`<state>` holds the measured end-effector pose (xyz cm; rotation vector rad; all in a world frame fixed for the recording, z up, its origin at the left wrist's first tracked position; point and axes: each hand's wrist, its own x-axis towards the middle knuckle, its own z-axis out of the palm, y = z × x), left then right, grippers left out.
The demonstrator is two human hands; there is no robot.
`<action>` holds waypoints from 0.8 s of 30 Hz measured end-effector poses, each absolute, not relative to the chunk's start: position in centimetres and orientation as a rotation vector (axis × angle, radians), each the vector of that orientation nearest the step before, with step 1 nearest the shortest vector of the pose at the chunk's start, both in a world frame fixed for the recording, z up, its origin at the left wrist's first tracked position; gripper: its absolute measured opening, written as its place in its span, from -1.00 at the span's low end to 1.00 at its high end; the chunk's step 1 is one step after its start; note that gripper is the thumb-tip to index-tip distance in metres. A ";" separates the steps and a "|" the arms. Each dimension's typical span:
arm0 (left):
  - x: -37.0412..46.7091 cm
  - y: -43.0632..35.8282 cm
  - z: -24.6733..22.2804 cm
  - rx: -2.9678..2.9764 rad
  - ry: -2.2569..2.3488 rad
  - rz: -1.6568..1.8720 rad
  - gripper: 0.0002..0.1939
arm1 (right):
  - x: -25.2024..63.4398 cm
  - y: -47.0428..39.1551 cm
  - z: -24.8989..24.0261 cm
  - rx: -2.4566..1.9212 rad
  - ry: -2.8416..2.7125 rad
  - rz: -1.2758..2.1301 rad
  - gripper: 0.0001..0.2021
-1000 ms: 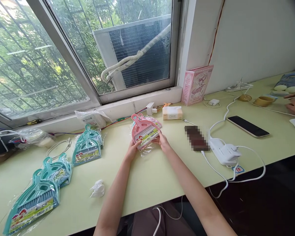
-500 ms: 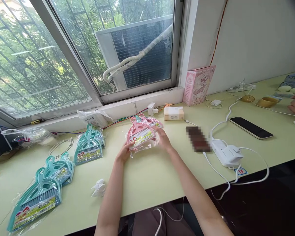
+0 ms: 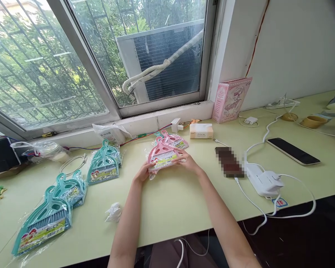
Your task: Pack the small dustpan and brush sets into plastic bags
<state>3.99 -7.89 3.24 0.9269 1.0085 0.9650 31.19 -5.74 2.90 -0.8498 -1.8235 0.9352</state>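
Between my hands lies a pink dustpan-and-brush set (image 3: 162, 154) in clear wrap, its handle toward the window. My left hand (image 3: 145, 172) grips its lower left corner, thumb on top. My right hand (image 3: 187, 160) holds its right edge with bent fingers. Just behind it is another pink set (image 3: 174, 139), with a bit of a teal one showing beneath. To the left, a teal set (image 3: 104, 165) overlaps another. Nearer the front left, a wrapped teal set (image 3: 44, 223) lies partly over a further teal set (image 3: 72, 190).
Crumpled tissue (image 3: 113, 213) lies left of my forearm. Tissue pack (image 3: 201, 131) and pink box (image 3: 231, 99) stand at the back. A blurred-out object (image 3: 229, 162), power strip (image 3: 264, 180) with cables and phone (image 3: 293, 150) are on the right. A person's hand shows at the right edge.
The view has shifted slightly left. My right hand's fingers have moved onto the pink set's right edge, and the loose wrap there looks folded in.
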 end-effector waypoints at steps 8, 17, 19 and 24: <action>4.2 -7.9 2.9 1.020 1.014 0.836 -0.53 | 30.2 -5.3 1.8 -0.977 -1.631 0.748 -0.82; 4.3 -8.1 2.6 1.098 0.995 0.817 -0.56 | 28.7 -5.8 1.6 -1.077 -1.523 0.498 -0.81; 4.5 -8.2 2.7 1.100 0.972 0.798 -0.55 | 28.6 -5.8 1.5 -1.059 -1.498 0.480 -0.79; 4.9 -8.5 3.0 1.123 0.960 0.771 -0.49 | 28.7 -5.3 1.2 -1.046 -1.391 0.608 -0.62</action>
